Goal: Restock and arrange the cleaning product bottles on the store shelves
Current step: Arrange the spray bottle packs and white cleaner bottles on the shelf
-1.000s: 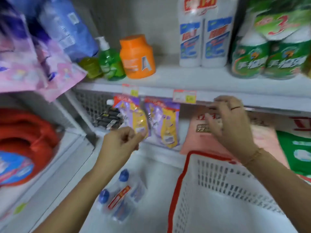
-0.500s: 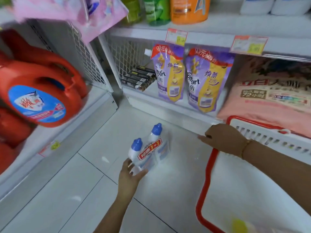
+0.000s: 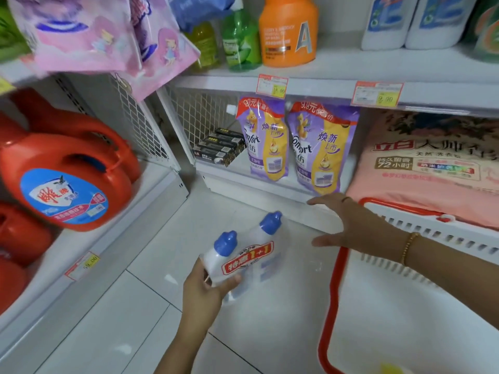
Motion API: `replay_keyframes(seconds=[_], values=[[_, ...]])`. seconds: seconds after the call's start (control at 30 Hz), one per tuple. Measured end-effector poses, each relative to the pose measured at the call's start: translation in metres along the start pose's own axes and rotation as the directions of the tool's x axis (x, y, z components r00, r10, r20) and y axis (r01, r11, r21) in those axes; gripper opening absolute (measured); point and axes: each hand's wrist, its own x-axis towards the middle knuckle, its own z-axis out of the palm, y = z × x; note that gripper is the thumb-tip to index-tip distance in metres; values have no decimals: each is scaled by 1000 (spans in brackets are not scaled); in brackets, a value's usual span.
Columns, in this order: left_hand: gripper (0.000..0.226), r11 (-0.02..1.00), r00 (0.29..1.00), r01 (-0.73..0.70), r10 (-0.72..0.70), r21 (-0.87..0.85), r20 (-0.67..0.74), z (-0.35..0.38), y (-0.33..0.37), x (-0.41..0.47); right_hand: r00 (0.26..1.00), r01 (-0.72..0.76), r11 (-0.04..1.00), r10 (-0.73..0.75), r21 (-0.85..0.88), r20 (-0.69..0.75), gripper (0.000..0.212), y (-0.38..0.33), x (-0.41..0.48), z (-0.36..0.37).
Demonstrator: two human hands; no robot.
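A twin pack of white cleaner bottles [image 3: 251, 255] with blue caps and a red promotion band is held above the white floor tiles. My left hand [image 3: 205, 292] grips its lower end, thumb across the front. To the right of the pack, my right hand [image 3: 351, 225] hovers with fingers spread, holding nothing, over the left rim of the basket. Two purple softener pouches [image 3: 294, 147] stand on the bottom shelf beyond.
A white basket with a red rim [image 3: 332, 306] stands on the floor at right. Red detergent jugs [image 3: 67, 174] fill the left shelf. A pink detergent bag [image 3: 432, 168] lies at right, black boxes [image 3: 218, 148] by the mesh divider, an orange bottle [image 3: 289, 31] above.
My left hand dropped from the lower shelf and took hold of the twin pack on the floor, lifting it. My right hand left the pink bag and now hovers open by the basket rim.
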Motion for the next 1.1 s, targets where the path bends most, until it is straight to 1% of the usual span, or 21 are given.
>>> replay_keyframes(seconds=[0.03,0.07,0.13,0.17,0.23,0.3,0.33,0.4,0.43,0.5,0.57,0.63,0.7,0.73,0.8,0.83,0.9,0.97,1.03,1.1], values=[[53,1000,1000,-13,12,-21,-7,-4,15,-3,999,-28,998,25,61,40,87,-4,-1,-3],[58,998,999,-42,41,-44,-16,-8,34,-4,998,-31,996,26,86,62,91,-7,-2,-6],[66,989,992,-125,122,-77,-37,-12,75,-4,998,1,998,-5,69,60,92,-17,-4,-21],[67,981,985,-171,167,-90,-48,-13,97,-3,999,31,997,-33,72,30,87,-22,-3,-33],[68,955,959,-282,278,-94,-49,-11,143,-2,994,93,979,-81,181,-70,70,-37,-4,-64],[71,911,914,-406,404,-70,-47,-4,186,-1,980,165,937,-119,309,-162,60,-51,-8,-100],[70,886,888,-459,457,-64,-55,2,206,0,967,198,922,-129,333,-218,57,-56,-11,-119],[62,837,840,-542,538,-76,-65,16,243,2,926,269,894,-138,359,-352,44,-64,-20,-156],[59,813,818,-575,572,-87,-65,24,261,5,897,303,890,-146,340,-417,40,-66,-25,-174],[56,765,771,-636,635,-102,-49,42,295,11,834,340,906,-165,254,-527,40,-67,-36,-204],[57,698,702,-710,712,-89,-19,62,329,20,767,345,915,-148,207,-625,38,-58,-43,-228],[52,630,630,-775,776,-43,27,84,361,29,691,323,930,-107,173,-715,33,-43,-45,-247],[52,566,566,-824,821,21,73,104,386,40,625,300,940,-65,163,-778,32,-28,-42,-259],[53,541,541,-840,835,27,96,117,398,48,594,293,943,-51,156,-803,34,-18,-42,-267],[57,540,540,-840,829,41,148,131,408,65,573,292,937,-12,191,-819,33,-7,-37,-265],[58,552,552,-833,821,39,147,141,411,75,567,285,941,-14,181,-823,27,2,-35,-267],[60,592,593,-804,795,43,127,156,415,95,539,194,973,-1,123,-842,16,24,-29,-270],[60,635,636,-771,764,46,110,166,415,112,514,-18,1000,28,22,-858,22,47,-27,-277],[59,677,676,-736,730,34,100,172,415,128,542,-257,966,116,-33,-833,28,65,-30,-281],[58,728,724,-685,679,15,122,177,415,146,588,-446,889,205,-102,-783,30,78,-35,-277]])
